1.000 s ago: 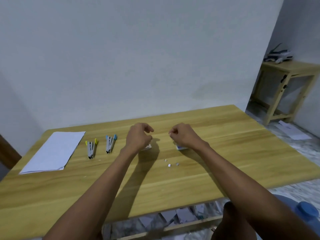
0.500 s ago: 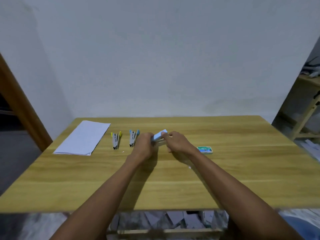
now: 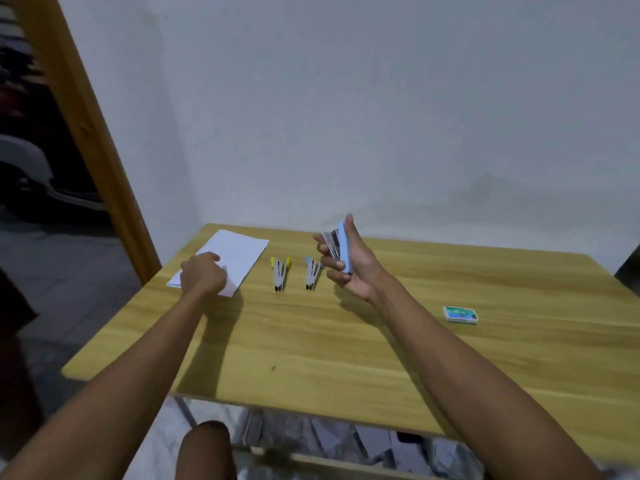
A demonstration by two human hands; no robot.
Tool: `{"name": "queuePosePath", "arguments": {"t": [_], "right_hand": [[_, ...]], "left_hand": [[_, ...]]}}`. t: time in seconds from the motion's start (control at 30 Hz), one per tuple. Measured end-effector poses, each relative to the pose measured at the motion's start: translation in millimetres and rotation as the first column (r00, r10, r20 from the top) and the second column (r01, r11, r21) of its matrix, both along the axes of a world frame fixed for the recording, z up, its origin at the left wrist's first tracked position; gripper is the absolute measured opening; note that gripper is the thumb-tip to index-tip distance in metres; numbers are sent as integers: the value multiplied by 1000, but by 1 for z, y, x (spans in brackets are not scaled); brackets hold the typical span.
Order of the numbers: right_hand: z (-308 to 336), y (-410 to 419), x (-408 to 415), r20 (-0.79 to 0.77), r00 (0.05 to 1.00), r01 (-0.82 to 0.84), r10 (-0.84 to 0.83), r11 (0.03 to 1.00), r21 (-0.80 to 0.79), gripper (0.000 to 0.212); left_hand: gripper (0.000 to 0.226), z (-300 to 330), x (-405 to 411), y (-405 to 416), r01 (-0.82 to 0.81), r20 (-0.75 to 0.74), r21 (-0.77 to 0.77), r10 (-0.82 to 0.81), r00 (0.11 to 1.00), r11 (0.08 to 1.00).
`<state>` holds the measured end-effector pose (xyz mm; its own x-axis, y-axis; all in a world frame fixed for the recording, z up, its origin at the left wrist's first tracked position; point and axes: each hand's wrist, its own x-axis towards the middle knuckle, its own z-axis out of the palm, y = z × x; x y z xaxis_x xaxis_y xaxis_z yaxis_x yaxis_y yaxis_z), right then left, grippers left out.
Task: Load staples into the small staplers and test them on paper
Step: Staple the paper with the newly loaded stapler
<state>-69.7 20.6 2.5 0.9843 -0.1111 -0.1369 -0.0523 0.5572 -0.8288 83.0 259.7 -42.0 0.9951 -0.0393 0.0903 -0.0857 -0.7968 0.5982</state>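
Now the right hand (image 3: 349, 268) grips a blue stapler (image 3: 343, 249) upright above the bench (image 3: 381, 341), while the left hand (image 3: 202, 275), fingers curled, rests on the paper (image 3: 239, 252); two staplers (image 3: 281, 274) lie between.

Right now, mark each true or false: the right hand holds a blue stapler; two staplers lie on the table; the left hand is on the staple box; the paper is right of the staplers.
1. The right hand holds a blue stapler. True.
2. Two staplers, yellow and blue, lie on the table. True.
3. The left hand is on the staple box. False: it rests on the paper.
4. The paper is right of the staplers. False: it lies left of them.
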Motion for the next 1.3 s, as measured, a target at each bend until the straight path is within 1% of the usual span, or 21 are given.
{"name": "queuePosePath", "arguments": {"t": [0.03, 0.1, 0.2, 0.27, 0.3, 0.4, 0.47, 0.53, 0.6, 0.67, 0.73, 0.77, 0.83, 0.9, 0.97, 1.03, 1.1, 1.2, 1.23, 1.27, 1.3], "right_hand": [[-1, 6, 2, -10, 1000, -24, 24, 999, -49, 75], [-3, 15, 6, -46, 997, -63, 57, 990, -129, 77], [-5, 27, 12, -109, 994, -59, 27, 952, -301, 64], [-6, 31, 13, -143, 990, -80, 14, 878, -471, 57], [-7, 33, 14, -155, 988, -103, 21, 835, -541, 56], [-10, 37, 16, -186, 980, -179, 72, 726, -664, 54], [-11, 40, 18, -179, 981, -181, 74, 682, -709, 53], [-11, 43, 21, -143, 989, -122, 32, 723, -680, 59], [-10, 44, 25, -139, 990, -88, -2, 767, -636, 66], [-11, 46, 30, -157, 988, -102, 4, 778, -620, 67], [-14, 50, 35, -166, 985, -128, 34, 795, -593, 68], [-16, 51, 39, -163, 986, -128, 39, 806, -578, 68], [-21, 54, 46, -151, 989, -78, -8, 828, -555, 59], [-25, 52, 52, -130, 984, 39, -120, 861, -507, 54], [-27, 51, 56, -127, 978, 82, -164, 868, -489, 54], [-29, 50, 59, -133, 973, 84, -186, 832, -549, 50], [-29, 47, 62, -134, 957, 132, -256, 801, -585, 44], [-26, 33, 66, -113, 928, 241, -356, 800, -549, 37], [-23, 27, 66, -126, 928, 236, -352, 813, -532, 39], [-20, 19, 65, -142, 941, 202, -306, 848, -491, 43], [-18, 12, 66, -144, 962, 154, -232, 896, -417, 48]], "left_hand": [[36, -7, 6, 12, -12, -44, 57, 15, 999, 998], [41, -20, 13, 31, -7, -100, 165, 24, 995, 986], [42, -22, 14, 43, -8, -72, 237, 26, 997, 971], [42, -12, 11, 43, -25, -59, 300, 45, 997, 953], [42, -9, 12, 42, -68, -44, 331, 87, 995, 941], [43, -1, 11, 43, -156, -54, 366, 188, 981, 918], [55, 3, 13, 47, -95, -142, 338, 150, 978, 936], [60, 12, 14, 50, -20, -267, 254, 90, 959, 967], [51, 18, 15, 51, 19, -399, 158, 46, 916, 987], [42, 22, 12, 55, -33, -453, 46, 50, 890, 998], [39, 20, 15, 64, -105, -444, -160, 24, 896, 981], [37, 19, 15, 69, -118, -431, -286, -18, 902, 951], [32, 22, 3, 73, -122, -409, -518, -120, 905, 847], [27, 22, -9, 70, -105, -357, -663, -189, 915, 741], [24, 20, -21, 63, -65, -276, -734, -209, 938, 676], [22, 20, -29, 52, -43, -226, -798, -232, 946, 601], [24, 21, -32, 41, -17, -193, -845, -275, 942, 535], [25, 25, -29, 32, 31, -134, -884, -316, 939, 467], [26, 27, -26, 29, 56, -110, -893, -338, 935, 446], [26, 31, -24, 26, 91, -83, -895, -363, 928, 437], [26, 35, -22, 22, 132, -60, -882, -387, 920, 452]]}}
